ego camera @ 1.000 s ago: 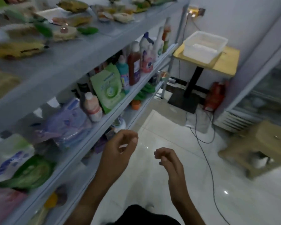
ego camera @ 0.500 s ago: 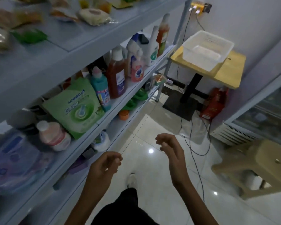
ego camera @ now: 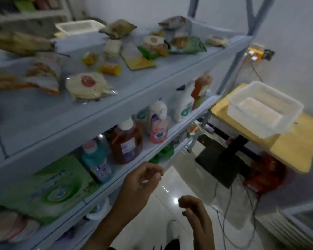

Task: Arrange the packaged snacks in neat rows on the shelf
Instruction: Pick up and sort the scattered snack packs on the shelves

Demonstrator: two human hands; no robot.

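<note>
Several packaged snacks lie scattered on the grey upper shelf [ego camera: 137,91]. Among them are a round pale pack with a red label [ego camera: 88,85], a small orange pack [ego camera: 110,68], a green-edged pack [ego camera: 188,44] and a brown bag [ego camera: 118,29]. My left hand [ego camera: 140,184] hangs in front of the lower shelf's edge, well below the snacks, with loosely curled fingers that hold nothing. My right hand [ego camera: 195,212] is lower and to the right over the floor, fingers loosely curled and empty too.
The lower shelf carries bottles, an amber one [ego camera: 126,143] and a teal one [ego camera: 98,163], plus a green refill pouch [ego camera: 49,186]. A white tub [ego camera: 79,27] sits at the upper shelf's back. A yellow side table [ego camera: 296,145] bears a clear plastic bin [ego camera: 264,109]. Cables trail across the tiled floor [ego camera: 170,188].
The view has tilted up, so the upper shelf with the snacks now fills the frame. My left hand rose toward the lower shelf's edge; both hands remain empty.
</note>
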